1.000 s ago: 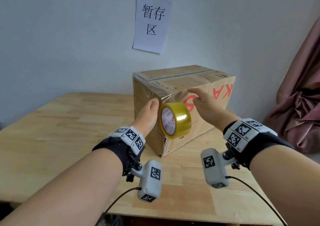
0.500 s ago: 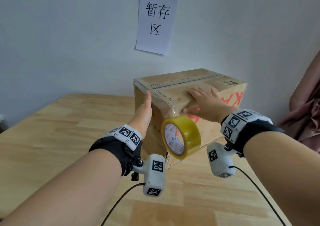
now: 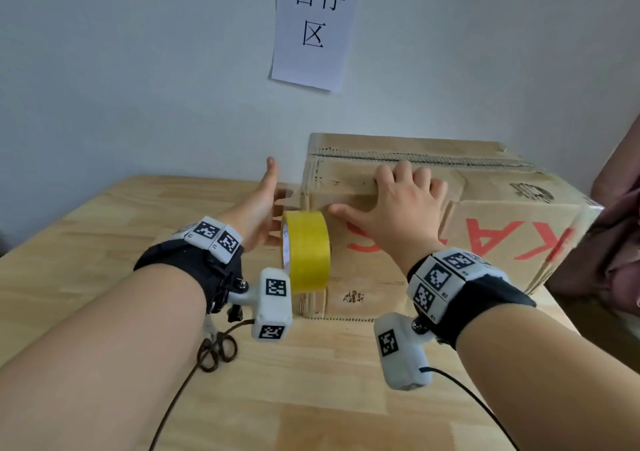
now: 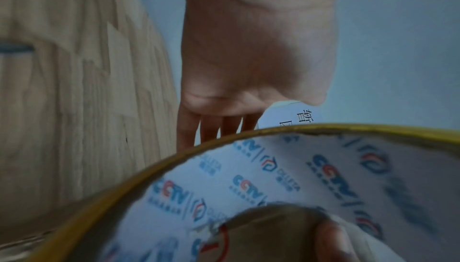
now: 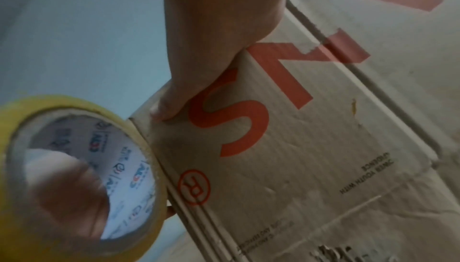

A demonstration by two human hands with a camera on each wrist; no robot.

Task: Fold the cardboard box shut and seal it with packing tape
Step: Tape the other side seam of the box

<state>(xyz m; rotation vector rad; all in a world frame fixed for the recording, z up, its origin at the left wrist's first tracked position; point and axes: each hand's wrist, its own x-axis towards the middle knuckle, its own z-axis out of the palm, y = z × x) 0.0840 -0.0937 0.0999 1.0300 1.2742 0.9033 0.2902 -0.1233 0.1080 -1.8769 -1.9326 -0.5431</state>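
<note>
The closed cardboard box (image 3: 491, 187) with red letters stands on the wooden table (image 3: 104, 243) against the wall. My right hand (image 3: 401, 208) lies flat on the box top near its front left edge, thumb down on the front face (image 5: 323, 148). My left hand (image 3: 261, 208) reaches along the box's left side with fingers straight; whether it touches the box is hidden. The yellow tape roll (image 3: 308, 250) hangs at the box's near left corner between my wrists, with no fingers round it. The roll's printed core fills the left wrist view (image 4: 248, 177) and shows in the right wrist view (image 5: 119, 160).
A white paper sign (image 3: 317, 25) is stuck on the wall above the box. Dark red cloth (image 3: 609, 260) hangs close to the box's right end. A wrist camera cable (image 3: 214, 350) loops on the table near my left arm.
My view has moved closer to the box. The right hand slid farther onto the box top, the left hand reached farther along the left side, and the roll dropped lower at the corner.
</note>
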